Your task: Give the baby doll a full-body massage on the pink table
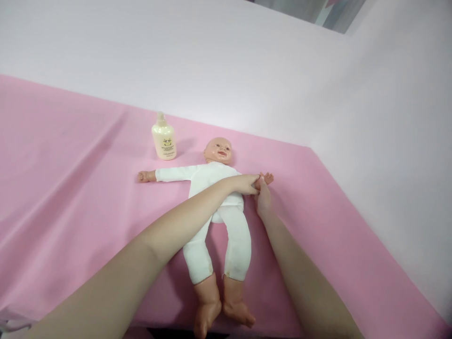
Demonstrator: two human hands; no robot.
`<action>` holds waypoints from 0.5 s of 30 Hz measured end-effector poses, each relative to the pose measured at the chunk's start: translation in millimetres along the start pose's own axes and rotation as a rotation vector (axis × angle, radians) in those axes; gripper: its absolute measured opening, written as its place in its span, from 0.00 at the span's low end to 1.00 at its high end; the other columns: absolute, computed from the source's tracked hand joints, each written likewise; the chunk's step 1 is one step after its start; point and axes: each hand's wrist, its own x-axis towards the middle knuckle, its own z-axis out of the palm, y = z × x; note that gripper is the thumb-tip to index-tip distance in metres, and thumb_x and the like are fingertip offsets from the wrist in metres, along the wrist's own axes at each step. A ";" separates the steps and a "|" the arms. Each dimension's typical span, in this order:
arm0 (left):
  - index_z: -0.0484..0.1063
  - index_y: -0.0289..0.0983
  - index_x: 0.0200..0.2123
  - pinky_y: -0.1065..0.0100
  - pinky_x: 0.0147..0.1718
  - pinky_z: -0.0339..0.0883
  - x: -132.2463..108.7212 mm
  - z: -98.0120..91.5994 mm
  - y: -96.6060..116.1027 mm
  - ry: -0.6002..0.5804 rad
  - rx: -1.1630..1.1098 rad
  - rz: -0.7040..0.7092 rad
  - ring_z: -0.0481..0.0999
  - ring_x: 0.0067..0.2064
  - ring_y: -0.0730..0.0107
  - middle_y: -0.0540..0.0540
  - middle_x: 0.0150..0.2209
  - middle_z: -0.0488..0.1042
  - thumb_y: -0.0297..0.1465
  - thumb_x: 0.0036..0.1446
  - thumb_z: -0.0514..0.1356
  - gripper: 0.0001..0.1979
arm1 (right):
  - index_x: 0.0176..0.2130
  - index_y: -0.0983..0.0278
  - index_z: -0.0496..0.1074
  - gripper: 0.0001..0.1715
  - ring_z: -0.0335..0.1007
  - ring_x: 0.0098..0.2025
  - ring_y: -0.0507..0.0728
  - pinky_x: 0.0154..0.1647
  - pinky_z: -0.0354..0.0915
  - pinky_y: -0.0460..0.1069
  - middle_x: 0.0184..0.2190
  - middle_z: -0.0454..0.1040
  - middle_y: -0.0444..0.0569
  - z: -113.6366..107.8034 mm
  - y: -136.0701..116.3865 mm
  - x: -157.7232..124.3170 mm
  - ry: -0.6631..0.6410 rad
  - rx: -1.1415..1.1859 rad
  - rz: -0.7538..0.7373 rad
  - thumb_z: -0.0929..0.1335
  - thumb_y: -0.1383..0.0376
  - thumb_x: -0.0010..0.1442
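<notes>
A baby doll (215, 186) with a white cloth body lies on its back, its head toward the far side and its feet toward me. My left hand (246, 184) reaches across the doll's chest and is closed around the arm on the right, near the wrist. Close beside it, my right hand (263, 197) grips the same arm, thumb on top. Past my fingers the doll's small hand (269, 178) sticks out. Most of that arm is hidden under my hands. The doll's other arm (173, 174) lies stretched out to the left.
A pale yellow lotion bottle (164, 139) stands upright left of the doll's head. Pink cloth (88, 188) with some creases covers the table. Behind and to the right rises a white wall (212, 61). The table's near edge runs just below the doll's feet.
</notes>
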 end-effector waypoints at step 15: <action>0.67 0.35 0.51 0.71 0.35 0.72 2.0 0.8 -2.4 -0.006 -0.011 0.003 0.80 0.39 0.66 0.46 0.42 0.79 0.23 0.53 0.61 0.21 | 0.64 0.54 0.70 0.40 0.55 0.74 0.60 0.74 0.57 0.58 0.71 0.63 0.45 -1.9 3.5 2.0 0.019 0.009 -0.006 0.70 0.40 0.58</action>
